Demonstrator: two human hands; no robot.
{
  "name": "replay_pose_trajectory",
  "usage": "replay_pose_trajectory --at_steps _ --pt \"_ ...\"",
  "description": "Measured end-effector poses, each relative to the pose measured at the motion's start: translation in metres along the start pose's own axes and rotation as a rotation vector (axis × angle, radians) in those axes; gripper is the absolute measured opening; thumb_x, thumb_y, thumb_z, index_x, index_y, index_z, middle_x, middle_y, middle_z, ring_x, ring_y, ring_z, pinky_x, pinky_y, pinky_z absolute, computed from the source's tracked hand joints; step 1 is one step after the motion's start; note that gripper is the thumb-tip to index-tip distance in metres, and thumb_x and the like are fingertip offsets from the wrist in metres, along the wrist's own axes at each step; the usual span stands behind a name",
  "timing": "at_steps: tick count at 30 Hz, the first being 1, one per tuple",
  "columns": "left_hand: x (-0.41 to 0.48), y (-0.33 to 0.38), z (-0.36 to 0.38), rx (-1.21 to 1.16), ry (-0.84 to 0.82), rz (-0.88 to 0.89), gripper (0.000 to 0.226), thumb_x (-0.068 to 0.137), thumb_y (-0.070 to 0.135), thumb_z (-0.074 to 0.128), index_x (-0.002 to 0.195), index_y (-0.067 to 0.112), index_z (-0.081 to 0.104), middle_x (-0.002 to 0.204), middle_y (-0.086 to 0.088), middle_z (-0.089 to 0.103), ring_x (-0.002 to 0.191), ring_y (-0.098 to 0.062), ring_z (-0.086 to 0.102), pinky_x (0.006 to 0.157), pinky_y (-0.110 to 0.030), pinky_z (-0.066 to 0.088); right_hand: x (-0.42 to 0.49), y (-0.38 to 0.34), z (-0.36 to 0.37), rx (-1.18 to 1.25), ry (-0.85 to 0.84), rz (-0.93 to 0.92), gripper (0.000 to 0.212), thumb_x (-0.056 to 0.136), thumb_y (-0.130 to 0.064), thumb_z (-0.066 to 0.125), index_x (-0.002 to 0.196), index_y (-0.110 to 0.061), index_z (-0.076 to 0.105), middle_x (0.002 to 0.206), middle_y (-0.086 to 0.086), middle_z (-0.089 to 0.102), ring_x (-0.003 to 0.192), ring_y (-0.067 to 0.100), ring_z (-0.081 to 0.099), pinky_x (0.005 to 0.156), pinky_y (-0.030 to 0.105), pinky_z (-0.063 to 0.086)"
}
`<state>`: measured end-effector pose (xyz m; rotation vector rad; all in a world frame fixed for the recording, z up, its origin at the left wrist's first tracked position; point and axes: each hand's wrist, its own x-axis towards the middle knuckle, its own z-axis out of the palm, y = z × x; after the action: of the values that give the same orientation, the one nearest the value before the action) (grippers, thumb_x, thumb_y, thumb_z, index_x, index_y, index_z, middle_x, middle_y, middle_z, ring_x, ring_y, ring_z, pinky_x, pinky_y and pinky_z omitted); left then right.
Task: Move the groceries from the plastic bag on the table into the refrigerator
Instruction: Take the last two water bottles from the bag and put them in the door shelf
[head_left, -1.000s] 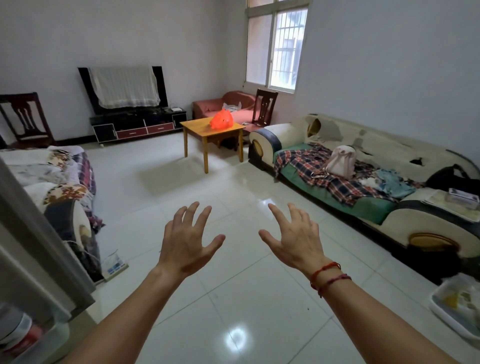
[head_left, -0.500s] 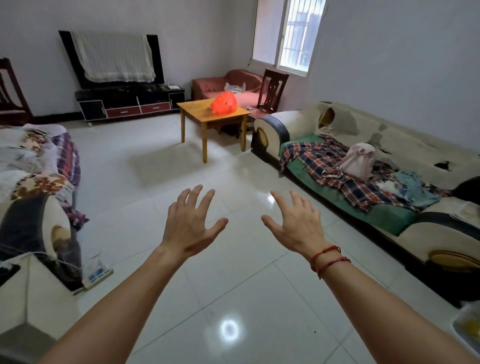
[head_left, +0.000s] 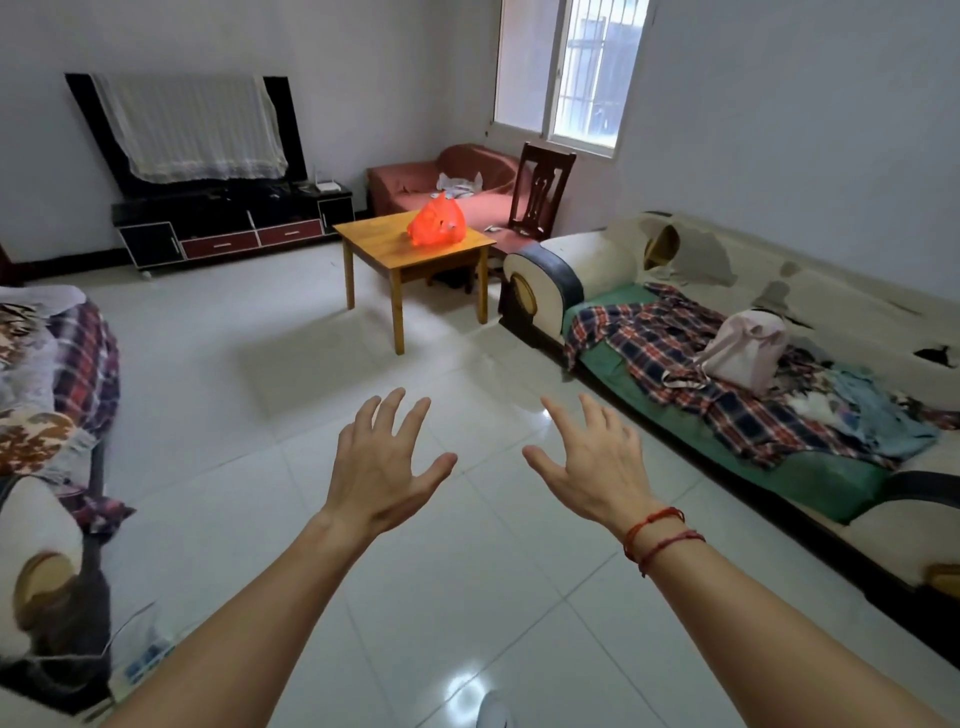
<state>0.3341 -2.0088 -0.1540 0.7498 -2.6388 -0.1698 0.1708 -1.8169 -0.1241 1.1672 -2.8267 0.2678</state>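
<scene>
I hold my left hand (head_left: 382, 467) and right hand (head_left: 597, 467) out over the tiled floor (head_left: 291, 415), fingers spread, gripping nothing. The orange plastic bag (head_left: 435, 224) sits near the tabletop's (head_left: 384, 244) far edge, well apart from both.

I can read no text, label, brand, number or sign anywhere in my view. The orange plastic bag (head_left: 435, 224) on the bench (head_left: 379, 244), upper middle of the frame, shows a few pale patches, too small for me to tell whether they are print. At the lower left, a flat white thing (head_left: 149, 661) on the floor carries blue marks, but they are too blurred to make out.
</scene>
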Motion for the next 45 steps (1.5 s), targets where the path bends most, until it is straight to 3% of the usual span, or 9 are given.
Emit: replay_pose_trajectory --at_steps 18,34,45 --pt "0.353 -0.055 0.109 -0.013 -0.021 -0.081 0.078 0.083 0.071 0.032 0.145 0.025 0.043 0.151 -0.007 0.039 0.138 -0.03 0.034 0.105 -0.049 0.036 0.376 0.047 0.054 -0.006 -0.067 -0.039 0.07 0.094 -0.068 0.034 0.156 -0.037 0.021 0.16 0.013 0.026 0.142 0.032 0.028 0.113 0.05 0.026" --pt "0.642 -0.173 0.218 -0.033 -0.061 -0.071 0.078 0.083 0.073 0.032 0.147 0.028 0.04 0.155 -0.005 0.035 0.144 -0.028 0.028 0.111 -0.05 0.032 0.701 0.032 0.123 -0.037 -0.103 -0.05 0.071 0.094 -0.07 0.034 0.155 -0.037 0.02 0.161 0.011 0.023 0.144 0.032 0.025 0.117 0.052 0.025" --pt "0.82 -0.217 0.277 -0.036 -0.106 -0.036 0.075 0.086 0.07 0.039 0.148 0.029 0.036 0.156 -0.003 0.033 0.143 -0.026 0.028 0.111 -0.048 0.033 0.891 0.026 0.158 0.014 -0.109 -0.037 0.071 0.093 -0.071 0.033 0.155 -0.041 0.016 0.163 0.01 0.021 0.147 0.032 0.022 0.119 0.054 0.022"
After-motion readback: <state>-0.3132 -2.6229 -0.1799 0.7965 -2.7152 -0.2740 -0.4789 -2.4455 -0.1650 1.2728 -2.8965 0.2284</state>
